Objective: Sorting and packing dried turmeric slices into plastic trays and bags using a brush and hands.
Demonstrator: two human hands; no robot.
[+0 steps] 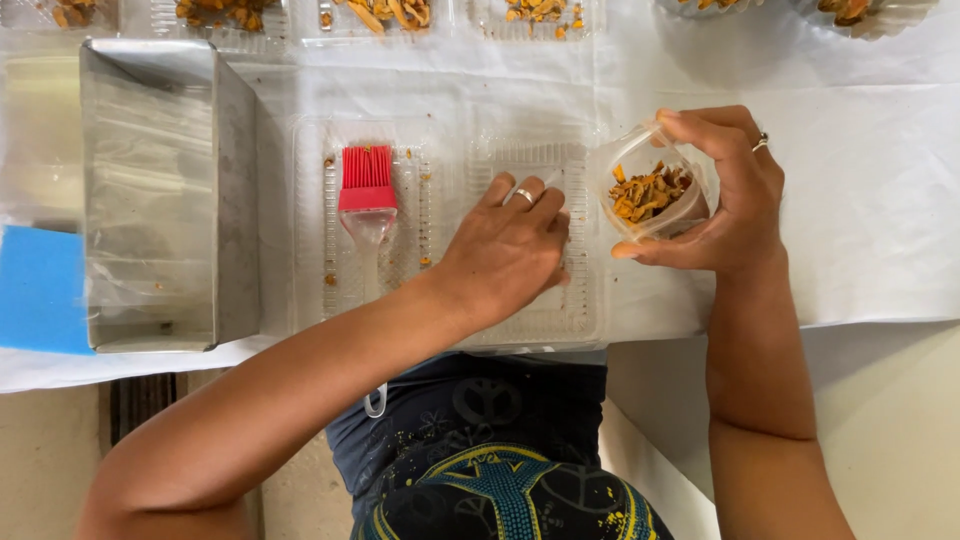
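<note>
We hold a small clear bag [655, 190] of orange shreds in our right hand [735, 190], grip pinching its rim; our left hand [505, 250] (fingers curled, grip unclear) rests just left of it on the clear tray [575, 315].

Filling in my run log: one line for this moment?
right hand: holds small clear cup of orange pieces | left hand: on open clear tray | red brush: lying in tray

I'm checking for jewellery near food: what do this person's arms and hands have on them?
Both arms are bare, with no sleeves or gloves in view. The left hand wears a silver-coloured ring on one finger, and the right hand also wears a ring. No watch or bracelet shows.
</note>
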